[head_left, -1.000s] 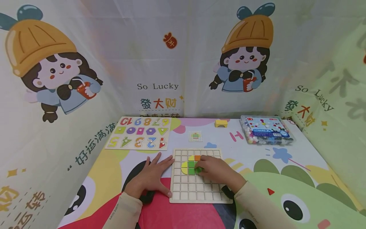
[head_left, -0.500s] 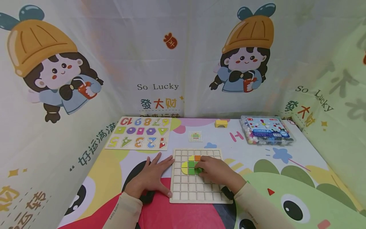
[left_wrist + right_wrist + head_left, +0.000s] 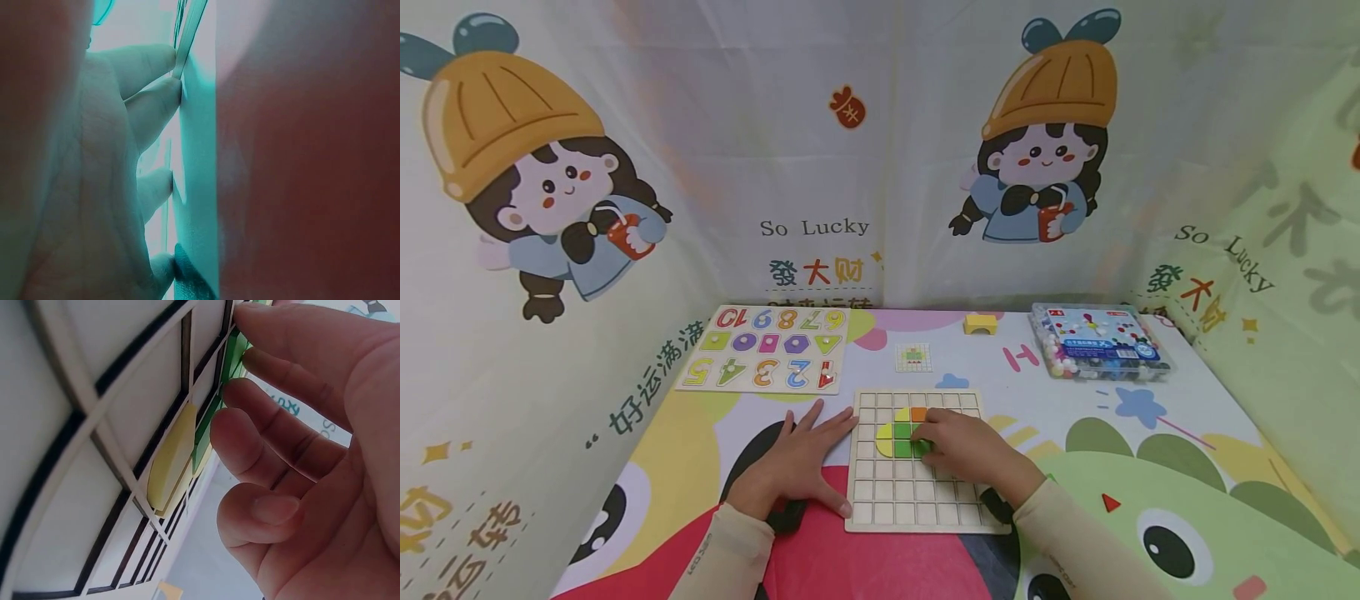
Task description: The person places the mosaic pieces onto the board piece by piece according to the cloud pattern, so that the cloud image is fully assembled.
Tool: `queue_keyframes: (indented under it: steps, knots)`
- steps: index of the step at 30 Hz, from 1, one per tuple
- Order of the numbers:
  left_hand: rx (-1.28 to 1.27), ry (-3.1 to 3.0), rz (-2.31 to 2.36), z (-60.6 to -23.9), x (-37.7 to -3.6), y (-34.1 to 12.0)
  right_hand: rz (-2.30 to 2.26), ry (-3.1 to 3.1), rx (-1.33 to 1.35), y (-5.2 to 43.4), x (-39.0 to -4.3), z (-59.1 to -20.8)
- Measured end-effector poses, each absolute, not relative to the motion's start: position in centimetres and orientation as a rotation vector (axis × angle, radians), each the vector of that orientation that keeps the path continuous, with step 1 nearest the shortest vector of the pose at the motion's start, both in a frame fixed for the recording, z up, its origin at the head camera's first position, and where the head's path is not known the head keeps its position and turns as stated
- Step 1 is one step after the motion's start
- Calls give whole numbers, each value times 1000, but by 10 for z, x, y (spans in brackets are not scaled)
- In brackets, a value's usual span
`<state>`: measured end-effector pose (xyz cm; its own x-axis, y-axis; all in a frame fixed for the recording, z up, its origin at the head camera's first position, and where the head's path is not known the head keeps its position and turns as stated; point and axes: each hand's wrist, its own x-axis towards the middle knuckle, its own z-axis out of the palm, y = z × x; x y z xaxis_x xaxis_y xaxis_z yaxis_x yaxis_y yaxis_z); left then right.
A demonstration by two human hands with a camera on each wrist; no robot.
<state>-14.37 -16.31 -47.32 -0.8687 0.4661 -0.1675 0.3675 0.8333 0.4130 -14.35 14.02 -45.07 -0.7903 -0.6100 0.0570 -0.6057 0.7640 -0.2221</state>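
we're looking down at a wooden grid board (image 3: 917,492) sitting bottom centre of the head view. our left hand (image 3: 797,462) lies flat on the mat with fingers spread and straight, fingertips touching the board's left edge, not gripping anything. our right hand (image 3: 966,446) rests on the board just right of centre, fingers lightly bent with the tips on a green piece (image 3: 919,447); we can't tell if it's actually pinching it or just pressing on it. in the right wrist view the fingers (image 3: 250,440) hover right against the green bits, with a yellow piece (image 3: 167,459) in the cell beside them. on the board the green sits next to the yellow piece and under an orange piece (image 3: 918,413).

upper left of the mat there's a number puzzle (image 3: 767,350), a small pattern card (image 3: 913,357) in the middle, a yellow block (image 3: 980,323) behind it, and a bead box (image 3: 1097,340) at upper right.
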Motion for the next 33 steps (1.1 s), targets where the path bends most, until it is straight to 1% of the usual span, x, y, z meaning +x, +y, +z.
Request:
queue_keyframes:
  steps: [6, 11, 15, 19, 21, 27, 33]
  knots:
    - [651, 2748, 563, -474, -143, -163, -369, 2939, -990, 144, -143, -451]
    - [654, 2752, 559, -476, -143, -163, -394, 2953, -916, 155, -139, -446]
    - [653, 2754, 567, -475, -144, -162, -408, 2979, -808, 171, -133, -442]
    - [649, 2751, 582, -473, -143, -162, -446, 2980, -632, 189, -127, -437]
    - [648, 2752, 584, -472, -142, -162, -467, 2980, -596, 199, -125, -435]
    - [654, 2755, 572, -476, -143, -163, -522, 3032, -648, 235, -117, -433]
    - [667, 2754, 557, -477, -143, -163, -562, 3035, -632, 266, -103, -434]
